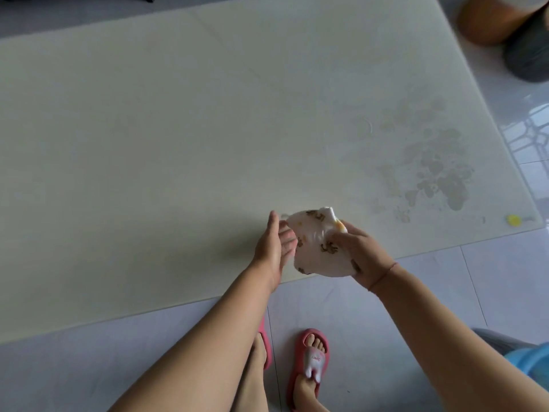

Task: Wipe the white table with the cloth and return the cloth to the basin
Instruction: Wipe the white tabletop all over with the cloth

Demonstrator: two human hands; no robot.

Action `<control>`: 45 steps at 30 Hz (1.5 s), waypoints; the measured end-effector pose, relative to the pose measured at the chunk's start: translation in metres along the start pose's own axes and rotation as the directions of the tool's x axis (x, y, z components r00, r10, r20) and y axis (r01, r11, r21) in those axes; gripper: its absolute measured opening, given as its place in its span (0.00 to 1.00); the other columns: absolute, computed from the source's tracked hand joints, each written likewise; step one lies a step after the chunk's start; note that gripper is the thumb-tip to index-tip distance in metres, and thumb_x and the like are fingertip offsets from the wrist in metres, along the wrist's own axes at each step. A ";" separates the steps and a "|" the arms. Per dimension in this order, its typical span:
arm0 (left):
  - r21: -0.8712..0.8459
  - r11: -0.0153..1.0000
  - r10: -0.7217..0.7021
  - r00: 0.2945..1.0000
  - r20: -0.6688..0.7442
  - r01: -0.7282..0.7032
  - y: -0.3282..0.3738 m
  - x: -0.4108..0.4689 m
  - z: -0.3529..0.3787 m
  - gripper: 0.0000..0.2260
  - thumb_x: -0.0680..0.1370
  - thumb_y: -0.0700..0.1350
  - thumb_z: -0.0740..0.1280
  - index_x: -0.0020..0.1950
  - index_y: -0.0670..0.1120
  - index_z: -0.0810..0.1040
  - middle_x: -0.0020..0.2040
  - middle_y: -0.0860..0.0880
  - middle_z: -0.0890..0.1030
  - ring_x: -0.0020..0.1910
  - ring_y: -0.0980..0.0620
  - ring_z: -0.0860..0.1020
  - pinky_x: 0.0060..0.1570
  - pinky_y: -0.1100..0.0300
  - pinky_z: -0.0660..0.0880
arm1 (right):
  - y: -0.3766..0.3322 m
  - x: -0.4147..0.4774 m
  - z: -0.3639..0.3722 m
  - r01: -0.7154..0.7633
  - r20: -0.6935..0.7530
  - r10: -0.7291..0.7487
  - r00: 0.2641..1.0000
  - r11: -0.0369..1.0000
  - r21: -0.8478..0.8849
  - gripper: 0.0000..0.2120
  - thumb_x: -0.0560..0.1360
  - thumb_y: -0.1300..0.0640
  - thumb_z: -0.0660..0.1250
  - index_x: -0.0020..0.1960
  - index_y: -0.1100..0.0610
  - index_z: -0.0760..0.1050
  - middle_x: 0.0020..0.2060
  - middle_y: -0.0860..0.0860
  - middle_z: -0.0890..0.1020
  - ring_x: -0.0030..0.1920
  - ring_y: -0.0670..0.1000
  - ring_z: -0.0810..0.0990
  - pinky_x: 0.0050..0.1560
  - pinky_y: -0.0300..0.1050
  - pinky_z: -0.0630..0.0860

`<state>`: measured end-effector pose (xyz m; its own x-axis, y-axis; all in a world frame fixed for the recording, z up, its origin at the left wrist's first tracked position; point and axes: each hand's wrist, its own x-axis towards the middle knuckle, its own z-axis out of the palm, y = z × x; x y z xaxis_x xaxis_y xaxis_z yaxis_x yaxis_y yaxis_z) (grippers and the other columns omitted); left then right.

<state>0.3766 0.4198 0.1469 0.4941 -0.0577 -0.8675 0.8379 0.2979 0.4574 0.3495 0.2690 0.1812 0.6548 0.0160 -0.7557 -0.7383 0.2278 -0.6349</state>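
The white table (148, 129) spread pale and broad. Above its near edge the left hand (271, 251) stood relaxed, thumb up, fingertips touching the left border of the cloth (315, 242). The cloth was crumpled white fabric printed with small brown figures and a yellow-orange patch. Its long axis ran away from the person, top corner pointing far. The right hand (361, 255) gripped its right side, fingers curled. Wet blotches (439, 171) marked the table farther right, and a blue basin (525, 359) showed lower right.

Glossy pale floor tiles (490, 278) show a window reflection (530, 129).
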 end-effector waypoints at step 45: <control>0.919 -0.344 0.730 0.560 0.391 -0.194 -0.033 0.068 -0.004 0.29 0.76 0.55 0.55 0.76 0.45 0.61 0.76 0.44 0.61 0.76 0.45 0.59 0.73 0.43 0.53 | 0.013 0.100 -0.096 -0.140 -0.213 -0.602 0.769 0.166 -0.976 0.27 0.78 0.40 0.43 0.76 0.43 0.47 0.77 0.45 0.48 0.76 0.50 0.42 0.72 0.64 0.37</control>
<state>0.3818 0.4098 0.0716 0.9793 -0.1876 -0.0755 -0.1704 -0.9667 0.1907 0.3903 0.1798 0.0818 0.9139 -0.3324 -0.2331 -0.3726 -0.9147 -0.1566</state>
